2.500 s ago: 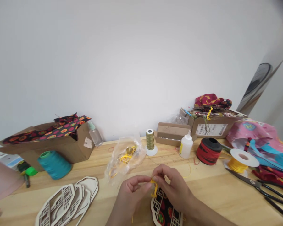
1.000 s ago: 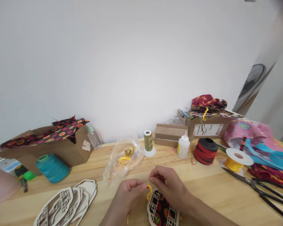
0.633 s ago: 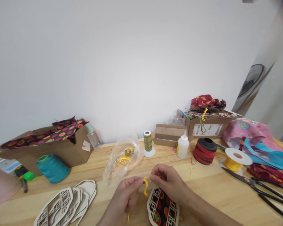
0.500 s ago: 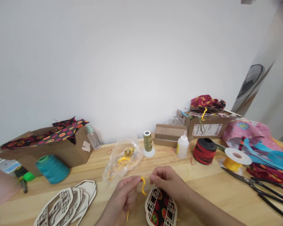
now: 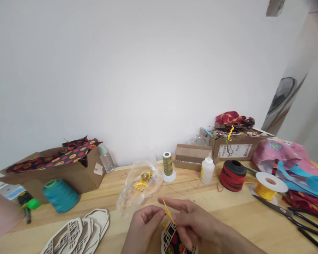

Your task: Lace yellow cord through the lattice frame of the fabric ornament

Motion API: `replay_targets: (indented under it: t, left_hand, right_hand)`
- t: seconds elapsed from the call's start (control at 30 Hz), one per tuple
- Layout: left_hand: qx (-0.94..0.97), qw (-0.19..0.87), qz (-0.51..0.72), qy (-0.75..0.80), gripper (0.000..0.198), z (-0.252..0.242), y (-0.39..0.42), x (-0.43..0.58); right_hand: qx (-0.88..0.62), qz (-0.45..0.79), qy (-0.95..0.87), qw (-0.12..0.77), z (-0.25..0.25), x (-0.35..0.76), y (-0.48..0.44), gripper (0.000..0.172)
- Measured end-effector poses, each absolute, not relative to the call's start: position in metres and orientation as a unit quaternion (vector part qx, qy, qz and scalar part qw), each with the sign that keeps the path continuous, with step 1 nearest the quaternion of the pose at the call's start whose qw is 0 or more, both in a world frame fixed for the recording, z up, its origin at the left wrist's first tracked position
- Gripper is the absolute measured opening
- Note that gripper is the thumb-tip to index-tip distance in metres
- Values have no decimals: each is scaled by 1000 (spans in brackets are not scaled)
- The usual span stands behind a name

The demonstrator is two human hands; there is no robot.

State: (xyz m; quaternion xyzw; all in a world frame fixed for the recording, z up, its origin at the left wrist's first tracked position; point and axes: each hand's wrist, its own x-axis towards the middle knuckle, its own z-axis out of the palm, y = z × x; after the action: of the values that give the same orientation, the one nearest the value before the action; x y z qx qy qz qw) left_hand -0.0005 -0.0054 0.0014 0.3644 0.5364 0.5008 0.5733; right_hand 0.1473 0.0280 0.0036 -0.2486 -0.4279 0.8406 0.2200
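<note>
My left hand point(image 5: 142, 225) pinches a yellow cord point(image 5: 167, 209) between thumb and fingertips at the table's near edge. My right hand point(image 5: 191, 222) meets it from the right, index finger stretched leftward over the cord, the other fingers curled round it. Just below both hands lies a white lattice ornament with black patterned fabric point(image 5: 172, 241), partly hidden by my right hand. A clear plastic bag with gold bells and yellow cord point(image 5: 140, 182) lies just beyond my hands.
A stack of white lattice cut-outs point(image 5: 76, 233) lies at the near left, beside a teal thread cone point(image 5: 60, 194) and a cardboard box of fabric point(image 5: 55, 165). To the right stand a glue bottle point(image 5: 207, 170), a red spool point(image 5: 232, 175), a yellow cord spool point(image 5: 268, 186) and black scissors point(image 5: 288, 212).
The view has tilted up a little, so the hands sit lower in the frame. My right index finger has stretched out over the cord, and the loop between the hands has drawn tighter.
</note>
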Motion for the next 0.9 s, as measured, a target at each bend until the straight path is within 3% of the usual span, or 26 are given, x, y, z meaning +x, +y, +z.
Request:
replay_targets:
  t: [0.07,0.2,0.4,0.9]
  left_hand:
    - [357,588,499,527,18,3,-7,0]
    - [329,598,513,520,15,8,-10,3]
    - [339,582,512,533,26,5,-8,0]
    - [348,589,522,509,27,-6,0,-3]
  right_hand:
    - [-273,788,-501,230,-4,141,23,62]
    - [-339,671,-608,255,-11,135,17,53]
    - [-377,589,-673,240,-9,134,19,48]
    - [-374,368,-818,237,-11,135,31,37]
